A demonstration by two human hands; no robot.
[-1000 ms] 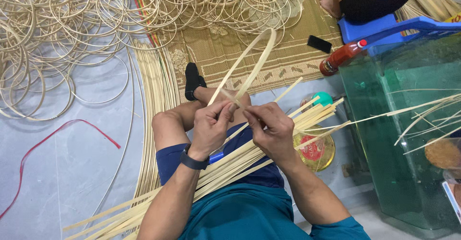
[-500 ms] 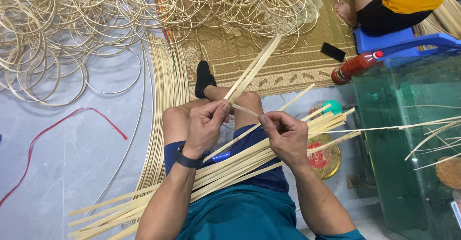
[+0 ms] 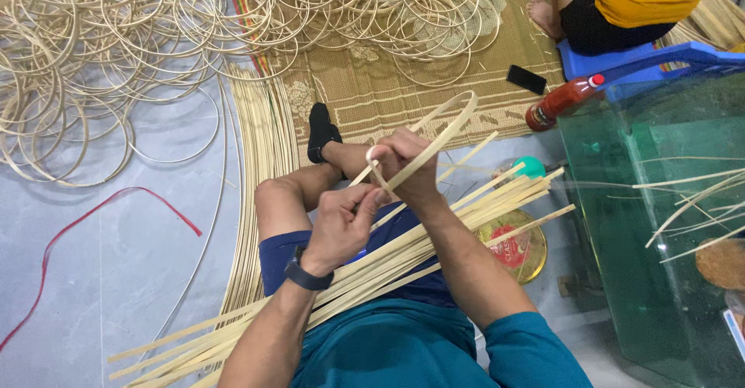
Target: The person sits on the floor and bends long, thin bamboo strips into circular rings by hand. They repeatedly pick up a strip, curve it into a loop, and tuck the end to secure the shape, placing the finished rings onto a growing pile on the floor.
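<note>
My left hand [image 3: 341, 221] pinches one end of a thin bamboo strip [image 3: 450, 128] that is bent into a narrow loop. My right hand [image 3: 407, 163] grips the crossing point of that loop just above the left hand. The loop's rounded end points up and to the right. A bundle of straight bamboo strips [image 3: 403, 252] lies across my lap, under both hands. A dark watch sits on my left wrist.
Several finished bamboo rings [image 3: 116, 54] lie piled on the floor and woven mat at the top. A green glass tank [image 3: 660, 225] stands at right, with a red sauce bottle [image 3: 560, 102] and black phone [image 3: 526, 79] beside it. Another person sits on a blue stool [image 3: 621, 58].
The strip's two long ends have been drawn together and crossed, so the open V has become a closed narrow loop. My right hand moved left over the left hand.
</note>
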